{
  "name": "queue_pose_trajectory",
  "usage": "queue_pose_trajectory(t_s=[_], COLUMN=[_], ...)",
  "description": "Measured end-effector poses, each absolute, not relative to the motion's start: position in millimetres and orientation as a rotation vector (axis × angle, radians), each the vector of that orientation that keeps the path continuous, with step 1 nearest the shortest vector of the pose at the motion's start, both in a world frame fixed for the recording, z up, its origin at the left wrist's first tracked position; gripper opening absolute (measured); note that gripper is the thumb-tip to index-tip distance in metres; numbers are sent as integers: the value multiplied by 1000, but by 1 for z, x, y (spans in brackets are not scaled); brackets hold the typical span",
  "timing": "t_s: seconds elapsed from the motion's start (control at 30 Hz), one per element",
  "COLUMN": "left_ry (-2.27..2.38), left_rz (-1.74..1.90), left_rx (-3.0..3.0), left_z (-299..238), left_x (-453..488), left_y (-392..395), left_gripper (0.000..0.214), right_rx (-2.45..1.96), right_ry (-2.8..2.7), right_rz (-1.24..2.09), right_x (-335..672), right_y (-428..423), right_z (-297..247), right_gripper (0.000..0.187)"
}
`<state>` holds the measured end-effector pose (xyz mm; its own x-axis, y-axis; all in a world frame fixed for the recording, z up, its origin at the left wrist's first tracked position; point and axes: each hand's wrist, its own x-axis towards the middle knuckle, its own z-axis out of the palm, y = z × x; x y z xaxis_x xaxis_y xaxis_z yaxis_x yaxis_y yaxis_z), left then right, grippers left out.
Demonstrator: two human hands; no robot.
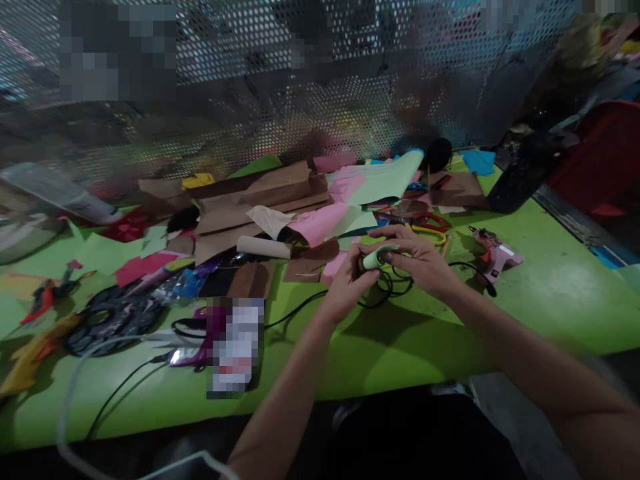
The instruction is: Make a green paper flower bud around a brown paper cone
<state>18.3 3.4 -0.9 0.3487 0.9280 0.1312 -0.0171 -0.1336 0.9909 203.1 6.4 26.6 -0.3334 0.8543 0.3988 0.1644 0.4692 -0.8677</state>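
Between my two hands is a small piece of light green paper (373, 261), curled into a roll. My left hand (350, 281) pinches its left end, fingers closed round it. On the other side my right hand (417, 259) grips the paper's right edge with thumb and fingers. Both hands are raised over the front part of the green table. Beneath them runs a looped black cord (385, 293). Just beyond the right hand lie scissors with yellow handles (431, 232) and a pair with red handles. A pink glue gun (500, 257) rests to the right.
Brown paper (265, 193) and pink and green sheets (385, 180) are heaped along the back, against a perforated metal screen (300, 100). At left lie a dark patterned ring (117, 320), a purple device with a cord and a clear bottle (60, 190). A dark bottle (525, 170) stands tilted at right.
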Motion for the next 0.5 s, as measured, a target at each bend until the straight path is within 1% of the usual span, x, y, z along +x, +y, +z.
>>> queue_pose_trajectory(t_s=[0.13,0.5], left_ry=[837,877], left_rz=[1031,1055], left_rx=[1483,1523], left_z=[-2,1], left_x=[20,15], left_y=[3,0], left_gripper=[33,48], right_rx=[-839,-891], right_ry=[-1822,-1920], right_rz=[934,638], right_x=[204,197], right_y=[6,4], right_z=[26,17], right_gripper=[19,31])
